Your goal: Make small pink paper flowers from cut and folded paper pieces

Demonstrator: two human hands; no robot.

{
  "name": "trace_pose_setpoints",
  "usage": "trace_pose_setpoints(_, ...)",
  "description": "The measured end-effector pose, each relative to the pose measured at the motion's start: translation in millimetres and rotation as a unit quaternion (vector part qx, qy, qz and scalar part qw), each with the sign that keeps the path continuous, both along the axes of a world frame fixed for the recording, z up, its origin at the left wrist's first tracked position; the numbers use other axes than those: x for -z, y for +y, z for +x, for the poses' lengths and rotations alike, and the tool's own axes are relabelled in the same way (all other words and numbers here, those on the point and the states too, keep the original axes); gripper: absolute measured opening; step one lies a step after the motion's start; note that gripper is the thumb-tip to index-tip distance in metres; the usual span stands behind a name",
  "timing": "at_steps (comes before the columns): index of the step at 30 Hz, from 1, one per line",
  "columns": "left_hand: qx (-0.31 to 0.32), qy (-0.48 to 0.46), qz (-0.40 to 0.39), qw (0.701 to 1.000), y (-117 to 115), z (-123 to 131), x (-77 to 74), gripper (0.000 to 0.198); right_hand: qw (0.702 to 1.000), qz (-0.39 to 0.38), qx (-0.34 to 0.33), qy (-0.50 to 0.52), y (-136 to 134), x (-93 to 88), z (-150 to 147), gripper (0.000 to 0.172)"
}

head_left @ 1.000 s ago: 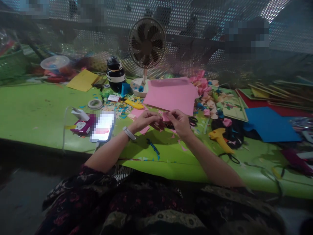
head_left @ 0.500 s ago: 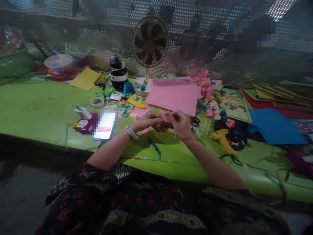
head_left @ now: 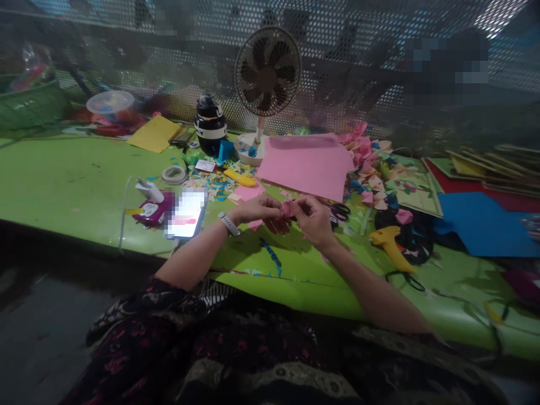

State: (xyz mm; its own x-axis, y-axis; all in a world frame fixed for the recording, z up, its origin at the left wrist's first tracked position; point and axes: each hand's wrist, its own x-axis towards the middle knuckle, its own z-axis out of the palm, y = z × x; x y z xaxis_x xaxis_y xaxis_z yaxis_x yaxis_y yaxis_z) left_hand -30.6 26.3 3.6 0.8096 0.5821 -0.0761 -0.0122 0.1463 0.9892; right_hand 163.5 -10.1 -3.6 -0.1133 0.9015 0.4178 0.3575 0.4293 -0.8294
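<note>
Pinching a pink paper piece (head_left: pixel 288 208) with the fingers of both the left hand (head_left: pixel 258 209) and the right hand (head_left: pixel 315 220), closed on it from two sides, a little above the green tabletop (head_left: pixel 63 180) and just in front of the big pink sheet (head_left: pixel 306 166). Hard to say the shape of the piece: small, dim and mostly covered by the fingertips; not possible to tell if folded or flat. On the left wrist, a white watch (head_left: pixel 228 224). Near the left forearm, a phone (head_left: pixel 187 214) with the screen blurred out, just beside a purple thing (head_left: pixel 152 212) of unclear kind. Behind the right hand, scissors (head_left: pixel 340 212) half hidden, only the dark handles visible. To the right, a yellow glue gun (head_left: pixel 390 242) beside some dark cloth. Behind the pink sheet, a small fan (head_left: pixel 267 71) and a black bottle (head_left: pixel 210 125); in front of these, many paper scraps (head_left: pixel 211 185), too small to tell apart. Far right, a blue sheet (head_left: pixel 485 225), cut off by the picture edge. Behind the mesh at the back, only darkness and blurred patches. In the lower part of the view, dark flowered clothing, hiding the near edge of the tabletop.
</note>
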Motion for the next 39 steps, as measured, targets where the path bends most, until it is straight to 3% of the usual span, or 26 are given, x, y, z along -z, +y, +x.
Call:
trace_pose_setpoints(4, -0.009, -0.015, 0.002, 1.0, 1.3, -0.6, 1.9, 0.025, 1.0, 0.003, -0.003, 0.001, -0.4, -2.7, -0.5, 0.046)
trace_pose_setpoints(11, -0.053, -0.013, 0.004, 0.998, -1.4, 6.4, 4.1, 0.041, 1.0, -0.007, -0.008, 0.027, 3.5, 1.1, 1.6, 0.042)
trace_pose_setpoints(18, -0.043, -0.016, 0.025, 0.999, 1.6, 8.0, 10.2, 0.048, 1.0, -0.015, 0.013, 0.024, 3.3, 0.9, 2.8, 0.041)
trace_pose_setpoints(27, -0.062, -0.027, 0.036, 0.997, -2.5, 11.1, 6.9, 0.044, 1.0, -0.015, 0.021, 0.006, 4.5, 0.0, 3.9, 0.046)
trace_pose_setpoints(33, -0.081, -0.03, 0.02, 0.996, -4.5, 10.8, 0.5, 0.03, 0.998, -0.055, -0.012, -0.036, 2.7, -5.2, 3.8, 0.052)
trace_pose_setpoints(39, -0.084, -0.026, 0.008, 0.996, -4.0, 9.0, -3.5, 0.026, 0.996, -0.08, -0.044, -0.002, 1.7, -9.4, 2.5, 0.056)
